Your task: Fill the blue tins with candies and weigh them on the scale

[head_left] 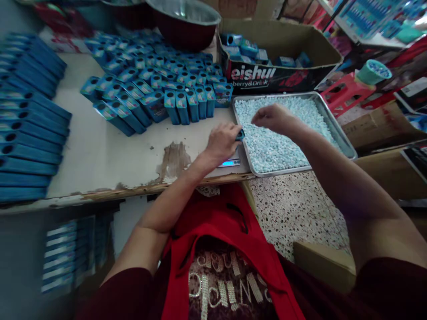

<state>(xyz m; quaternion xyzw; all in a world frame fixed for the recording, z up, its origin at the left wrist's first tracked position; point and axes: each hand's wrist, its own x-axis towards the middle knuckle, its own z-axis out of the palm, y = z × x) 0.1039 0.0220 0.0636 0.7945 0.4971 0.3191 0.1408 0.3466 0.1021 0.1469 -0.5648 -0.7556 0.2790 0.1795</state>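
My left hand (223, 141) is closed round a small blue box (240, 134), of which only one end shows beside the tray's left edge. Below that hand a scale with a lit blue display (229, 163) lies on the table, partly hidden. Pale blue and white pellets (283, 149) fill a metal tray (248, 162). Over the tray's upper left part hangs my right hand (271, 118), its fingers curled together; whatever they may hold is too small to make out. Many blue boxes with round holes in their tops (191, 103) stand just left of the tray.
More blue boxes (30, 138) are stacked in rows at the far left of the table (133, 155). Behind the tray stand an open carton (283, 75) and a large metal bowl (188, 22). A red stool (347, 91) bears a teal cup (373, 73) at right.
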